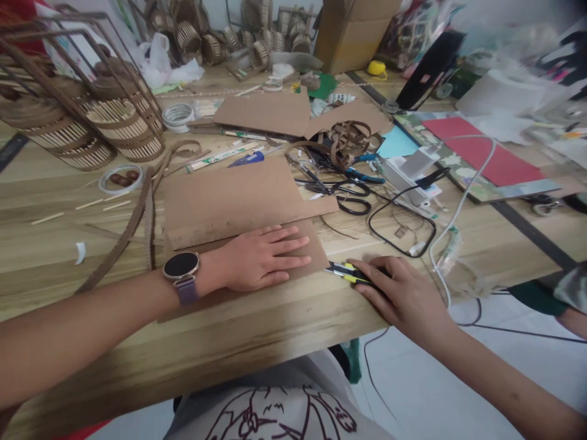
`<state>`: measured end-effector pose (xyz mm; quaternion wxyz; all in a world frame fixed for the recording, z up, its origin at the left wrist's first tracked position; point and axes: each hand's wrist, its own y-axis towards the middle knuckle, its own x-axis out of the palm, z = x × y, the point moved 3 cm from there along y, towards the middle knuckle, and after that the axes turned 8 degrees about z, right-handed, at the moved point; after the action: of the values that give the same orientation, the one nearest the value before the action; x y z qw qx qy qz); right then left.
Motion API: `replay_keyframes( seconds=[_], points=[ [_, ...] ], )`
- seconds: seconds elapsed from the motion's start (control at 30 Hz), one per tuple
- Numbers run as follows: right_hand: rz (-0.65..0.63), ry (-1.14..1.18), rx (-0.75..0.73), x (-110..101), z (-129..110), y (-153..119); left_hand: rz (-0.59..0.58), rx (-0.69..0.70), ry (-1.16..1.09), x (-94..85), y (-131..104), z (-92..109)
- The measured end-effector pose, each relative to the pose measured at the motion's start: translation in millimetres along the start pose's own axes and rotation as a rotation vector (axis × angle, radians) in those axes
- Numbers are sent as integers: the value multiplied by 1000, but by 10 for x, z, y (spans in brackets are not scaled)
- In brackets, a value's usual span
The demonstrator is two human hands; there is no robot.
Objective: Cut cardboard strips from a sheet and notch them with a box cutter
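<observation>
My left hand [261, 258] lies flat, fingers stretched out, on a brown cardboard sheet [316, 244] near the front edge of the table. Behind it, a second cardboard piece [229, 195] with a narrow strip at its right side partly overlaps that sheet. In my right hand [403, 290] is a black and yellow utility knife [351, 272], gripped from above. The knife's tip points left, at the right edge of the sheet under my left hand; whether it touches the cardboard I cannot tell.
Black-handled scissors [353, 195], blue-handled pliers [367, 170] and a bundle of brown strips [348, 143] lie behind the knife. A cable [463, 201] loops at the right. Slatted wooden barrels [123, 122] stand back left. A roll of tape [120, 179] holds brown beads.
</observation>
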<state>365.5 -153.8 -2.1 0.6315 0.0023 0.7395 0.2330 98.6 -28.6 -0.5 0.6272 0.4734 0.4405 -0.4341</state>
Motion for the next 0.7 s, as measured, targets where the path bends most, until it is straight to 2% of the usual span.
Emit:
replay_keyframes(
  seconds=[0.17,0.7],
  points=[
    [27,-25,131,44,-79,20,3,-15,37,29,95,-28],
    [97,-123,190,29,-418,-127,-5,-29,22,53,96,-41]
  ],
)
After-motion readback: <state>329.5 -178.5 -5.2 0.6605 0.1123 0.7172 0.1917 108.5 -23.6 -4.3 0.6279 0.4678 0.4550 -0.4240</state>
